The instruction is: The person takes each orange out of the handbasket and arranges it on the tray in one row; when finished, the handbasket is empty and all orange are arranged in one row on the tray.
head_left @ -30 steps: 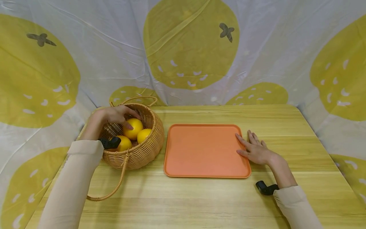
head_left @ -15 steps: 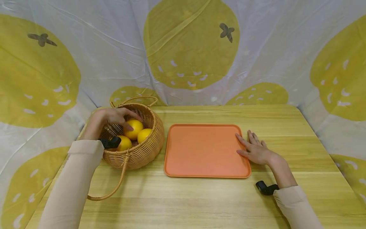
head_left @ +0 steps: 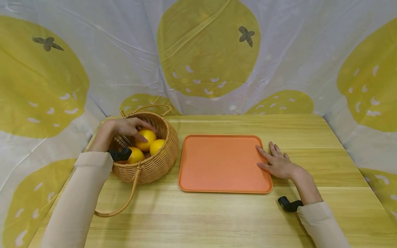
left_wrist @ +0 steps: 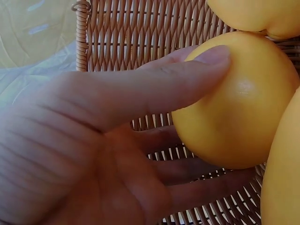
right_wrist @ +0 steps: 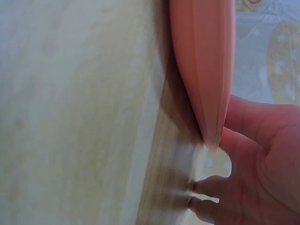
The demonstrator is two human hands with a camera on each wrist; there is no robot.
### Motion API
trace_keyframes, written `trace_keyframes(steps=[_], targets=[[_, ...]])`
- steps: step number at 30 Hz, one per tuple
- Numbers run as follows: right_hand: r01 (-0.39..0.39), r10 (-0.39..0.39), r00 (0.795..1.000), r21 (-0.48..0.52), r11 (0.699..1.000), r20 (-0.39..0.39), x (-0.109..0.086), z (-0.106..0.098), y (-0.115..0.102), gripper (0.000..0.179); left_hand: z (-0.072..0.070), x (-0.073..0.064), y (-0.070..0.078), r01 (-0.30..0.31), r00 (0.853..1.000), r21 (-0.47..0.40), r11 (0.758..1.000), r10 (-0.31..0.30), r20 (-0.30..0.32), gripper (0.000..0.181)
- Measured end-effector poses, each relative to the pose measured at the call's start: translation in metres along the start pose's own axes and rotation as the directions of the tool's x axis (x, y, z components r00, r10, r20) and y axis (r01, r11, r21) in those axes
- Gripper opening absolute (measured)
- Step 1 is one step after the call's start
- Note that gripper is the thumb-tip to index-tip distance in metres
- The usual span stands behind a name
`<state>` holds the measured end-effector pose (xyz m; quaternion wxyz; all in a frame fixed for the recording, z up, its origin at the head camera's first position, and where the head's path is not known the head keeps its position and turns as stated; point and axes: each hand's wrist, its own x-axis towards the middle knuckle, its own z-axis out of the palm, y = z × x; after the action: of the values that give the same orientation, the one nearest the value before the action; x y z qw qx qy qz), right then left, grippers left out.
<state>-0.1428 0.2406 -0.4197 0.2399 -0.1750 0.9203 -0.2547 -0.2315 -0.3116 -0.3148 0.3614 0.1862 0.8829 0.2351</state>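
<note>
My left hand [head_left: 128, 127] reaches into the wicker basket [head_left: 159, 163] at the left. Its thumb lies over the top of a smooth, round yellow-orange fruit [left_wrist: 239, 103], and the other fingers come round its far side and underneath. Two more such fruits lie close beside it, one at the right [head_left: 156, 146] and one nearer the front [head_left: 135, 155]. My right hand [head_left: 280, 165] rests at the right edge of the orange tray [head_left: 223, 163]. Its thumb and forefinger touch the rim while the other fingers spread straight beyond it, with fingertips at the table in the right wrist view.
The tray lies flat on the light wooden table [head_left: 201, 220], right of the basket. One basket handle [head_left: 124, 206] hangs down onto the table in front; the other handle [head_left: 165, 108] stands at the back. Fruit-printed cloth [head_left: 133, 69] surrounds the table behind and at the sides.
The left thumb and forefinger have slid slightly further over the fruit. The right hand and tray stay where they were; the head view has shifted very slightly.
</note>
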Motion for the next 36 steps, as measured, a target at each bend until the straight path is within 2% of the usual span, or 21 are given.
trace_keyframes(steps=[7, 11, 13, 16, 19, 23, 27, 30, 33, 34, 36], targets=[[0.002, -0.002, 1.000, -0.003, 1.000, 0.002, 0.001, 0.000, 0.000, 0.077, -0.004, -0.006, 0.008, 0.018, 0.999, 0.002, 1.000, -0.018, -0.039, 0.056], [0.001, -0.001, 1.000, -0.005, 1.000, 0.003, 0.001, 0.001, 0.001, 0.078, -0.006, -0.015, 0.018, 0.044, 0.997, -0.047, 0.998, -0.047, -0.059, 0.057], [0.000, 0.000, 1.000, -0.005, 1.000, 0.004, 0.001, 0.001, 0.001, 0.078, -0.008, -0.021, 0.023, 0.044, 0.996, -0.044, 0.998, -0.048, -0.079, 0.058], [-0.002, 0.002, 1.000, -0.004, 1.000, 0.003, 0.001, 0.001, 0.001, 0.078, -0.011, -0.034, 0.032, 0.009, 0.993, -0.041, 0.999, -0.014, -0.119, 0.056], [-0.004, 0.004, 1.000, -0.003, 1.000, 0.003, 0.001, 0.000, 0.001, 0.078, -0.012, -0.050, 0.043, -0.063, 0.984, -0.034, 0.997, 0.056, -0.170, 0.056], [-0.006, 0.006, 1.000, -0.007, 1.000, 0.005, 0.001, 0.000, 0.001, 0.077, -0.009, -0.068, 0.057, -0.171, 0.954, -0.027, 0.985, 0.159, -0.254, 0.053], [-0.007, 0.008, 1.000, -0.008, 1.000, 0.006, 0.001, 0.000, 0.001, 0.078, 0.001, -0.075, 0.074, -0.216, 0.913, -0.021, 0.976, 0.195, -0.358, 0.050], [-0.006, 0.006, 1.000, -0.008, 1.000, 0.004, 0.000, 0.000, 0.001, 0.078, 0.012, -0.070, 0.090, -0.254, 0.872, -0.060, 0.965, 0.202, -0.446, 0.048], [-0.004, 0.004, 1.000, -0.010, 1.000, 0.004, 0.000, 0.000, 0.001, 0.078, 0.025, -0.059, 0.105, -0.334, 0.831, -0.110, 0.936, 0.238, -0.502, 0.048], [-0.005, 0.005, 1.000, -0.010, 1.000, 0.005, 0.000, 0.000, 0.001, 0.078, 0.029, -0.054, 0.109, -0.359, 0.823, -0.129, 0.924, 0.248, -0.512, 0.048], [-0.005, 0.005, 1.000, -0.011, 1.000, 0.005, 0.000, 0.000, 0.001, 0.078, 0.038, -0.046, 0.119, -0.384, 0.821, -0.165, 0.909, 0.254, -0.511, 0.048]])
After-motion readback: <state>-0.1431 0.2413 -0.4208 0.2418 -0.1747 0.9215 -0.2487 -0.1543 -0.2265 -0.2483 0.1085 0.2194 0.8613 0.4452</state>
